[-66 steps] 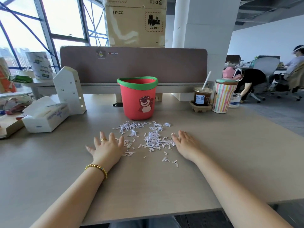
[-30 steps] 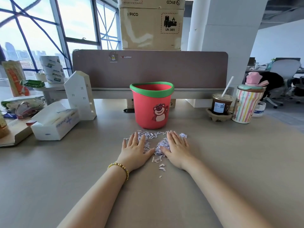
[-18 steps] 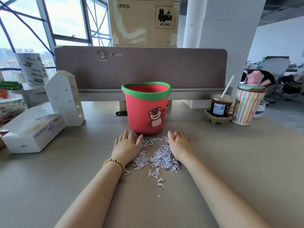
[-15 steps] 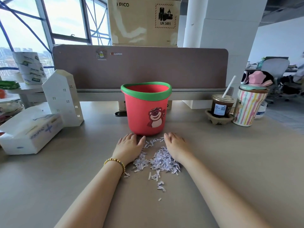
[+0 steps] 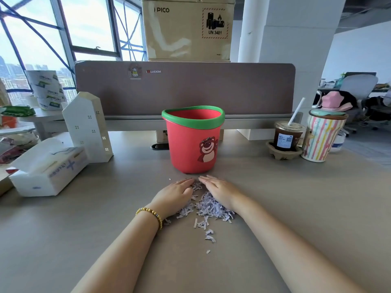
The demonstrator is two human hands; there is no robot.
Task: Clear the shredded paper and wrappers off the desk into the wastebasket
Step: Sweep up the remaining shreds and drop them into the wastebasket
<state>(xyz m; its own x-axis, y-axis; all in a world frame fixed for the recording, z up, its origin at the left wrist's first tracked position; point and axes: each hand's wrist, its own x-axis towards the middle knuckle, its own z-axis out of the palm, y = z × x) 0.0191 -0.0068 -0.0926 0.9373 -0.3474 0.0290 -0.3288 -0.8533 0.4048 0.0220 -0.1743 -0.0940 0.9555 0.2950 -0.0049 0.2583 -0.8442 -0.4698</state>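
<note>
A red wastebasket (image 5: 191, 151) with a green rim and a bear picture stands upright mid-desk. Just in front of it lies a heap of white and lilac shredded paper (image 5: 208, 208). My left hand (image 5: 175, 194) and my right hand (image 5: 220, 190) lie flat on the desk on either side of the heap, fingertips nearly meeting near the basket's base. The palms press against the shreds; neither hand grips any. A few loose shreds (image 5: 208, 235) trail toward me. No wrappers are visible near the hands.
A tissue box (image 5: 47, 170) and a white house-shaped box (image 5: 88, 127) stand at the left. An iced coffee cup (image 5: 287, 137) and a striped tumbler (image 5: 323, 137) stand at the right. A brown partition (image 5: 184, 87) closes off the desk's far edge.
Both hands have swept inward and toward the basket, and their fingertips have come together. The scattered shreds are now gathered into one tighter heap between them.
</note>
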